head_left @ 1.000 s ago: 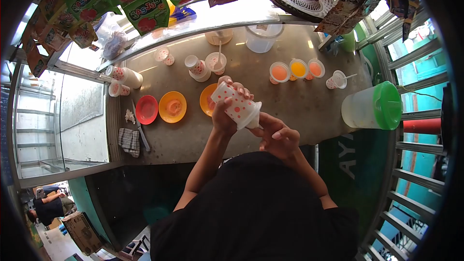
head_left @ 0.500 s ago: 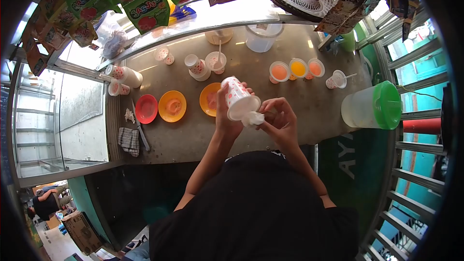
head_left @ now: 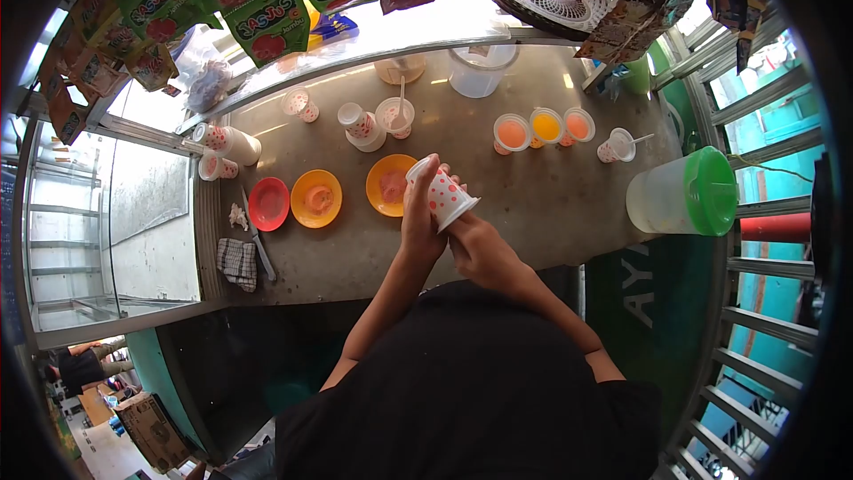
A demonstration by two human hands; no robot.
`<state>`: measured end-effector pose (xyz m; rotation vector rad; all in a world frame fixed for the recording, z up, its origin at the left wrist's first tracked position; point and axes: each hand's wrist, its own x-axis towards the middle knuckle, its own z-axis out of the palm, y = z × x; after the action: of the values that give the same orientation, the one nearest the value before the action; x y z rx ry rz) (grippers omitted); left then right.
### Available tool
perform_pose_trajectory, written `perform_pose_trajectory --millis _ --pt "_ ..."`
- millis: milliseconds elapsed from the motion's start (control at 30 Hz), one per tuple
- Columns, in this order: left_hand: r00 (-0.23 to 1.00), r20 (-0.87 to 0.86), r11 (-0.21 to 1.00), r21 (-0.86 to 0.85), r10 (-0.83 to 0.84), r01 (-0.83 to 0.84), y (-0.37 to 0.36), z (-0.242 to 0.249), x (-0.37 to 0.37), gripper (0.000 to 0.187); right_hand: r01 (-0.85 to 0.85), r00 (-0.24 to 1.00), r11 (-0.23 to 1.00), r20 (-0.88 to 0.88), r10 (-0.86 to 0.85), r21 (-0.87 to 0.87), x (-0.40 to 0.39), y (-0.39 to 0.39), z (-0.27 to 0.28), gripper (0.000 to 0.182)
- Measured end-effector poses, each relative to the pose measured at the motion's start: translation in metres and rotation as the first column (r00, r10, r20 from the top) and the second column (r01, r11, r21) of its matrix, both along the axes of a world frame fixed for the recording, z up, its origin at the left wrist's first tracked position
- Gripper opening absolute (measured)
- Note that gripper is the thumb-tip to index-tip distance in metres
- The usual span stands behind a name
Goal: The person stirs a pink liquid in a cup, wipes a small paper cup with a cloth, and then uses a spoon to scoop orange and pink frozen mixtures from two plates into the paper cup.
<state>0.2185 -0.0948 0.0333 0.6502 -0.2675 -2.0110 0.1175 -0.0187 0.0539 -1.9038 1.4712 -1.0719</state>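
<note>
My left hand is wrapped round a white plastic cup with red dots, held tilted above the counter with its wide mouth toward my right hand. My right hand is bunched at that mouth, its fingertips hidden inside the cup. The wad of white tissue those fingers pinched a moment ago is out of sight there. Just beyond my left hand lies an orange plate with something pinkish on it.
Left on the counter are a red plate, another orange plate, a knife and a checked cloth. Several dotted cups stand behind, three with drinks. A green-lidded container stands right; sachets hang overhead.
My right hand has moved left and its fingers have gone into the cup's mouth, taking the tissue out of view. The cup has turned, its mouth now facing my right hand.
</note>
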Motion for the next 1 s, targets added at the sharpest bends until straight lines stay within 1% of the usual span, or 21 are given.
perform_pose_trajectory --millis 67,100,167,200,233,267,300,333,367,400,467,500,567,700,767,800,867,900,933,967,1000 --pt "1.000 0.013 0.998 -0.062 -0.001 0.002 0.006 -0.001 -0.004 0.032 0.008 0.965 0.993 0.259 -0.040 0.121 -0.007 -0.003 -0.010 0.017" --pt "1.000 0.026 0.992 -0.125 0.005 -0.002 0.008 -0.001 -0.005 0.031 0.006 0.965 0.993 0.259 -0.037 0.119 -0.006 -0.005 -0.015 0.017" --pt "1.000 -0.003 0.990 -0.142 -0.012 0.011 0.009 -0.001 -0.006 0.034 0.152 0.973 0.981 0.193 -0.127 -0.123 -0.004 -0.007 -0.024 0.011" --pt "1.000 -0.003 0.978 -0.208 -0.024 0.023 0.010 0.000 -0.007 0.035 0.155 0.973 0.980 0.191 -0.130 -0.123 0.001 -0.004 -0.025 0.011" --pt "0.999 -0.003 0.961 -0.274 -0.036 0.034 0.010 0.000 -0.010 0.037 0.252 0.845 0.963 0.463 -0.268 0.098 0.010 -0.001 -0.025 0.007" --pt "0.999 -0.004 0.961 -0.274 -0.035 0.032 0.011 0.000 -0.012 0.037 0.267 0.625 0.905 0.656 -0.424 0.331 0.016 0.000 -0.022 0.003" --pt "0.997 -0.075 0.955 -0.297 -0.029 0.005 0.012 0.000 -0.014 0.038 0.262 0.626 0.907 0.657 -0.420 0.331 0.016 -0.001 -0.017 0.003" --pt "0.989 -0.144 0.948 -0.319 -0.025 -0.022 0.013 -0.001 -0.014 0.040 0.116 0.360 0.894 0.821 -0.444 0.432 0.015 -0.002 -0.009 0.003" --pt "0.990 -0.142 0.948 -0.319 -0.025 -0.022 0.012 -0.002 -0.013 0.040 -0.051 0.055 0.877 0.878 -0.475 0.478 0.014 -0.004 -0.004 0.006" --pt "0.992 -0.122 0.917 -0.399 -0.035 -0.017 0.010 -0.004 -0.012 0.041 -0.048 0.052 0.877 0.878 -0.475 0.478 0.009 -0.004 -0.007 0.006" --pt "0.994 -0.102 0.880 -0.476 -0.046 -0.008 0.008 -0.005 -0.010 0.042 -0.383 -0.198 0.867 0.889 -0.413 0.318 -0.005 -0.003 -0.021 0.009" --pt "0.986 -0.131 0.867 -0.497 -0.107 0.028 0.008 -0.005 -0.007 0.043 -0.383 -0.199 0.867 0.888 -0.414 0.318 -0.009 -0.002 -0.029 0.009" --pt "0.974 -0.158 0.852 -0.520 -0.164 0.059 0.005 -0.002 -0.003 0.044 -0.508 -0.329 0.858 0.904 -0.274 0.075 -0.010 -0.004 -0.035 0.026" --pt "0.978 -0.138 0.842 -0.536 -0.159 0.061 0.003 0.006 -0.002 0.052 -0.561 -0.282 0.824 0.916 -0.286 0.084 -0.013 0.002 -0.012 0.036" --pt "0.984 -0.098 0.848 -0.525 -0.147 0.074 0.007 0.012 -0.004 0.063 -0.589 -0.378 0.807 0.892 -0.248 -0.025 -0.018 0.004 -0.020 0.041" --pt "0.984 -0.099 0.848 -0.526 -0.147 0.074 0.007 0.009 -0.006 0.063 -0.589 -0.377 0.808 0.892 -0.248 -0.025 -0.020 0.004 -0.020 0.041" --pt "0.999 0.032 0.838 -0.546 0.031 -0.008 0.007 0.003 -0.009 0.070 -0.494 -0.225 0.869 0.960 -0.167 0.035 -0.023 0.006 -0.016 0.041" --pt "0.999 0.031 0.838 -0.545 0.028 -0.007 0.007 0.002 -0.008 0.070 -0.491 -0.225 0.870 0.960 -0.167 0.036 -0.027 0.004 -0.017 0.041" --pt "1.000 0.026 0.880 -0.475 0.013 0.000 0.007 0.002 -0.004 0.068 -0.343 0.236 0.933 0.971 -0.029 0.111 -0.033 0.000 -0.020 0.038" --pt "1.000 0.020 0.916 -0.401 0.000 0.008 0.006 0.004 -0.001 0.067 -0.172 0.658 0.980 0.752 0.038 0.101 -0.036 -0.002 -0.021 0.034" --pt "1.000 0.011 0.922 -0.386 -0.029 0.031 0.005 0.007 0.001 0.063 -0.023 0.632 0.986 0.766 -0.114 0.165 -0.028 -0.003 -0.016 0.031"
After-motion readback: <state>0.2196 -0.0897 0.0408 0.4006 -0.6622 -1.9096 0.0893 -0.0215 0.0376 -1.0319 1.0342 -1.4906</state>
